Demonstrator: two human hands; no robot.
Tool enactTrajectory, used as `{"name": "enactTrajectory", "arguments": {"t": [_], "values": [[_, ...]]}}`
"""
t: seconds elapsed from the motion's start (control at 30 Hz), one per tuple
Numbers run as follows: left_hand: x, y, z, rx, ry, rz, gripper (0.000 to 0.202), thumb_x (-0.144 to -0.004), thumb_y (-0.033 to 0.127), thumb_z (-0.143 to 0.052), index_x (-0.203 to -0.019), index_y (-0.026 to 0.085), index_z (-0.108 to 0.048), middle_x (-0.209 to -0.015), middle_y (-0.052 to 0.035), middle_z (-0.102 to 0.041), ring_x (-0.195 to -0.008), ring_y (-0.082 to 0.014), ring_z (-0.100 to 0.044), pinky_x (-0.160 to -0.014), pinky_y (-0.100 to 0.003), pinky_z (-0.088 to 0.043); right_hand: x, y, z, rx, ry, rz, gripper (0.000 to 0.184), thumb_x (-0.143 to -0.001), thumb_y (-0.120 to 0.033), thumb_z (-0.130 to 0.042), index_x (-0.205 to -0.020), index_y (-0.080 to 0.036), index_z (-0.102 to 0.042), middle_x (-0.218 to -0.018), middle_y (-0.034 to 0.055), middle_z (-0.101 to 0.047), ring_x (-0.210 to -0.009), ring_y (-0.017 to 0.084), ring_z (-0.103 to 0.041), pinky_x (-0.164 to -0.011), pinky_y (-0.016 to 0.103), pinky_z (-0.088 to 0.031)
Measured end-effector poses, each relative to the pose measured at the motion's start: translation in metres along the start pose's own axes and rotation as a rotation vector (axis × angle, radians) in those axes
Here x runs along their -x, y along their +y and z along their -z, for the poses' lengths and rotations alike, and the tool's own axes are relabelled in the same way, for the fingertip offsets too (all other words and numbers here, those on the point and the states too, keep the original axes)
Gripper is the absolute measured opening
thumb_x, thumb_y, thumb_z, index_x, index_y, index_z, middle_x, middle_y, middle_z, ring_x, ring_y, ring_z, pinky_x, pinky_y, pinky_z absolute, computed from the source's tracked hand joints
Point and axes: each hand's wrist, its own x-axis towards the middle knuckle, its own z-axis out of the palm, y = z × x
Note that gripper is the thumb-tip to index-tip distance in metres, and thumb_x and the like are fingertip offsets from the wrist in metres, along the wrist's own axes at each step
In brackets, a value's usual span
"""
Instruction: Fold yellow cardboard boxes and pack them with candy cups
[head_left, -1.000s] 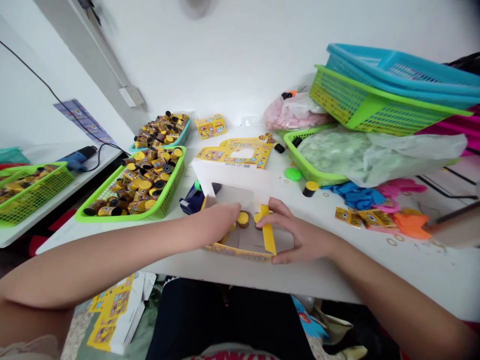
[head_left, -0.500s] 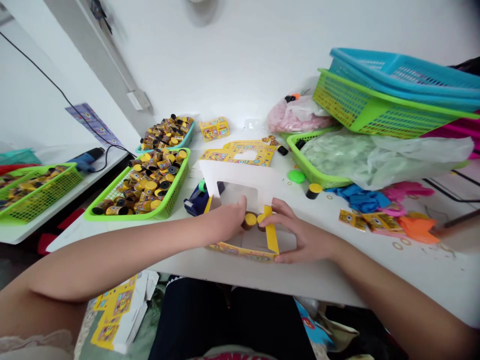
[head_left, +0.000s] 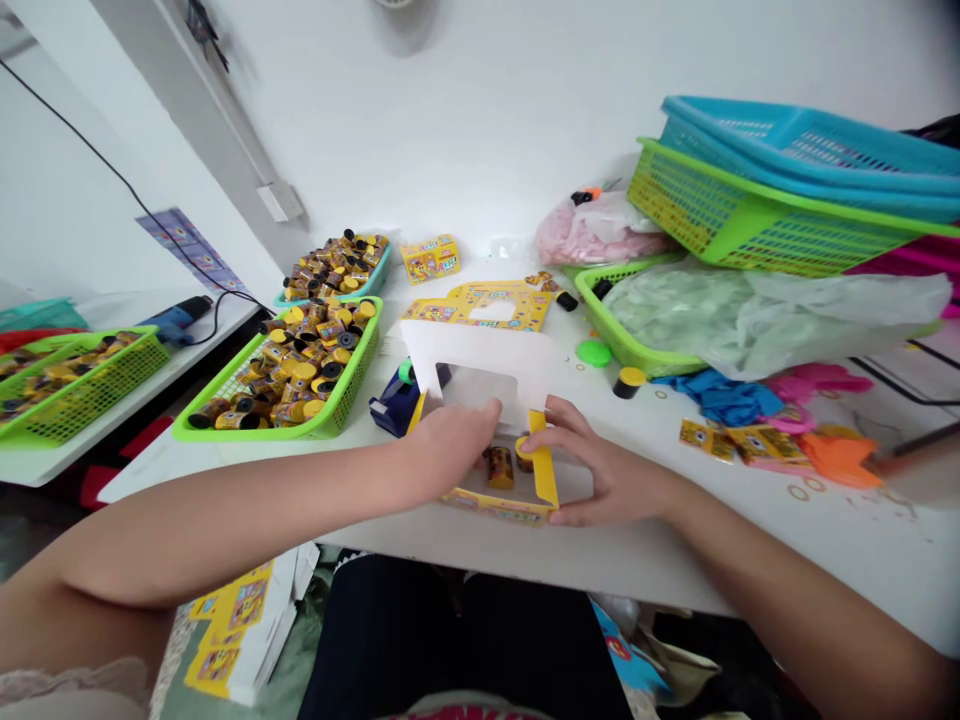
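Observation:
A yellow printed cardboard box (head_left: 491, 507) lies open in front of me, its white window panel (head_left: 480, 345) raised at the back. My left hand (head_left: 452, 452) reaches in from the left, thumb raised; its other fingers are mostly hidden, so its grip is unclear. Beside those fingers a small yellow-and-brown canister (head_left: 500, 468) lies on its side inside the box. Another yellow-capped canister (head_left: 523, 455) stands at the right end, partly behind the yellow end flap (head_left: 544, 460). My right hand (head_left: 600, 465) grips the box's right end, fingers over the flap and thumb low outside.
A green basket (head_left: 337, 415) full of canisters stands left, a blue one (head_left: 384, 270) behind it. A tape dispenser (head_left: 394, 402) sits left of the box. Farther back lies a flat printed carton (head_left: 427, 312). Stacked baskets (head_left: 750, 215), plastic bags and a loose canister (head_left: 628, 382) are right.
The canister by my left hand has gone from upright, cap up, to lying on its side in the box. My left hand has shifted slightly; my right hand stays on the box end.

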Motion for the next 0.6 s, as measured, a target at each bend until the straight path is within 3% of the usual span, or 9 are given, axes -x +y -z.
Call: {"name": "enactTrajectory", "arguments": {"t": [0.13,0.23,0.37,0.5,0.6], "values": [[0.003,0.006,0.004,-0.070,0.051,-0.187,0.039,-0.081,0.025,-0.070,-0.116,0.016,-0.057,-0.112,-0.0144,-0.064,-0.106,-0.0314,-0.061,-0.087,-0.040,-0.048,0.000,0.002,-0.001,0.003,-0.004,0.025,0.069,-0.071,-0.045,-0.078,-0.130,-0.033,-0.046,-0.147,0.0064,-0.022,-0.143,0.031,-0.024,-0.117,0.048,-0.026],[-0.004,0.008,0.003,-0.026,0.034,-0.288,0.037,-0.080,0.037,-0.072,-0.107,0.013,-0.066,-0.102,-0.0135,-0.068,-0.098,-0.0306,-0.064,-0.084,-0.039,-0.049,0.000,0.001,0.000,0.003,-0.006,0.025,0.068,-0.071,-0.045,-0.077,-0.130,-0.034,-0.045,-0.146,0.0057,-0.022,-0.143,0.031,-0.024,-0.117,0.048,-0.027],[-0.012,0.005,0.004,0.013,0.026,-0.269,0.014,-0.088,0.023,-0.060,-0.093,0.016,-0.070,-0.087,-0.0080,-0.071,-0.087,-0.0248,-0.067,-0.075,-0.032,-0.049,0.000,0.000,0.001,0.010,-0.025,0.025,0.067,-0.072,-0.045,-0.077,-0.130,-0.033,-0.044,-0.146,0.0064,-0.020,-0.143,0.031,-0.023,-0.116,0.049,-0.027],[-0.014,0.001,0.006,0.017,0.080,-0.245,0.020,-0.093,0.017,-0.049,-0.108,0.014,-0.061,-0.091,-0.0059,-0.071,-0.081,-0.0201,-0.068,-0.064,-0.027,-0.047,0.000,0.000,0.002,0.020,-0.022,0.055,0.067,-0.073,-0.042,-0.077,-0.130,-0.034,-0.042,-0.147,0.0061,-0.018,-0.144,0.030,-0.022,-0.117,0.046,-0.026],[-0.012,0.003,0.009,-0.031,0.094,-0.221,0.023,-0.094,0.018,-0.048,-0.114,0.013,-0.057,-0.091,-0.0088,-0.071,-0.082,-0.0234,-0.069,-0.064,-0.030,-0.049,-0.001,0.000,0.002,0.028,-0.017,0.050,0.066,-0.074,-0.043,-0.077,-0.129,-0.033,-0.043,-0.148,0.0063,-0.018,-0.143,0.029,-0.023,-0.117,0.045,-0.026]]}}
